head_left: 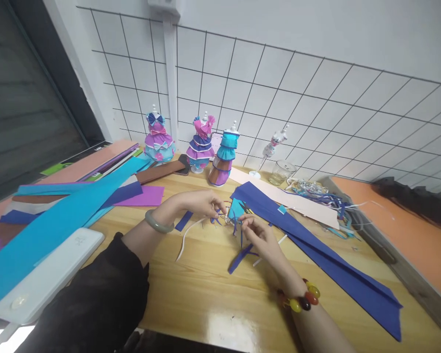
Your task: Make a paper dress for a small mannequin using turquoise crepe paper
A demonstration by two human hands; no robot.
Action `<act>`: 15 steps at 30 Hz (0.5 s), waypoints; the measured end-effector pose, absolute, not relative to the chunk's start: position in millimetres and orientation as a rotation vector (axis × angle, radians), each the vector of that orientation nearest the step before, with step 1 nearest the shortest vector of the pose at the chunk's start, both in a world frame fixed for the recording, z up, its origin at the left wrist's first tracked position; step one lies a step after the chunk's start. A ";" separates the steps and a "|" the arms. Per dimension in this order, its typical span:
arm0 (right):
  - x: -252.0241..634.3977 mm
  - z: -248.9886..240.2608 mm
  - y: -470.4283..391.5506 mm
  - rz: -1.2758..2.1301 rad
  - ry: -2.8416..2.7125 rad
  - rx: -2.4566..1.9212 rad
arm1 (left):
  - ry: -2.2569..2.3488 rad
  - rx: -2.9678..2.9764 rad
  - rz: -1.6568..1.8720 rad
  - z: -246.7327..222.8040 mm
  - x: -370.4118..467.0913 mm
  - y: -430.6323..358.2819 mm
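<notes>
Over the wooden tabletop, my left hand has its thumb and fingers pinched above a tangle of thin strips; what it pinches is too small to make out. To its right, my right hand is also closed in a pinch, close to a narrow dark blue strip, and its content is unclear. A turquoise square lies between and behind the hands, with dark-handled scissors partly beside it. Below the fingers are a blue strip and a curling white strip.
Three dressed miniature mannequins and a bare one stand at the back, near a glass. A long blue folded piece crosses the right side. Turquoise sheets and a white device lie left; tangled scraps lie right.
</notes>
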State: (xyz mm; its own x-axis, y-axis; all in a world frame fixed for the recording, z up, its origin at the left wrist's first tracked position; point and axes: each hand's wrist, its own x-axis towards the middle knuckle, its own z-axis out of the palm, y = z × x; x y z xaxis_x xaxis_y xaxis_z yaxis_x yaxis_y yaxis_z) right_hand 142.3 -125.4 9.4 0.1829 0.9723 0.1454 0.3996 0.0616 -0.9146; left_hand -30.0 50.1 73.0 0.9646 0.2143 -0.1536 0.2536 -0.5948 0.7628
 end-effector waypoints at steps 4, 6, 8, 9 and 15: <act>138.7 2.5 -122.4 0.957 -1.222 -1.406 | 0.141 1.941 -0.060 71.2 -21.1 34.8; 136.9 -1.0 -120.4 1.020 -1.185 -1.366 | 0.105 1.775 0.020 68.8 -18.4 31.3; 135.8 -2.4 -118.6 1.039 -1.161 -1.340 | 0.117 1.620 0.131 66.5 -16.6 29.8; 135.3 -2.4 -118.1 1.036 -1.156 -1.334 | 0.127 1.549 0.183 65.3 -15.5 29.3; 126.6 -0.6 -120.6 0.907 -1.270 -1.414 | 0.247 1.404 0.521 50.9 1.7 17.3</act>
